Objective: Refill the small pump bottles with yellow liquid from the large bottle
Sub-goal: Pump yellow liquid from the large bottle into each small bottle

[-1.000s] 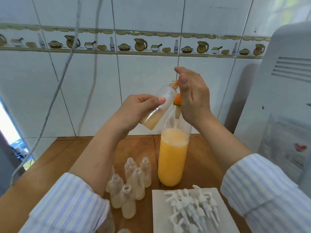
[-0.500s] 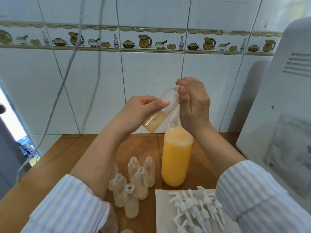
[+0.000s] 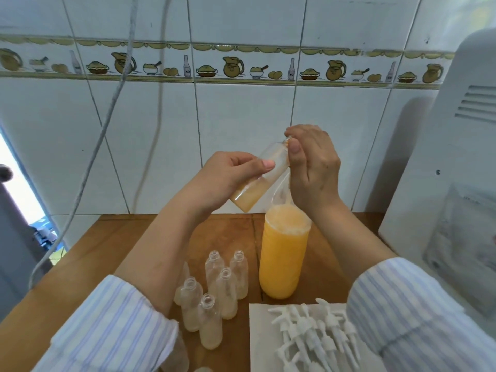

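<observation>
My left hand [image 3: 228, 175] grips a small clear bottle [image 3: 257, 183], tilted with its mouth up and to the right; pale yellow liquid fills its lower part. My right hand [image 3: 314, 170] has its thumb and fingers curled round that bottle's mouth, where a bit of orange shows. Directly below stands the large bottle [image 3: 283, 253], filled with yellow liquid and foam; its neck is partly hidden behind my right hand. Several small open bottles [image 3: 225, 291] stand grouped on the wooden table [image 3: 107, 251], left of the large bottle.
A white sheet [image 3: 260, 345] at the front right carries several white pump heads [image 3: 314, 334]. A white appliance [image 3: 456, 183] fills the right side. A grey cable [image 3: 107, 116] hangs along the tiled wall at the left.
Both hands have come down with the small bottle, closer to the large bottle's neck. My right fingers have curled in tighter at the small bottle's mouth.
</observation>
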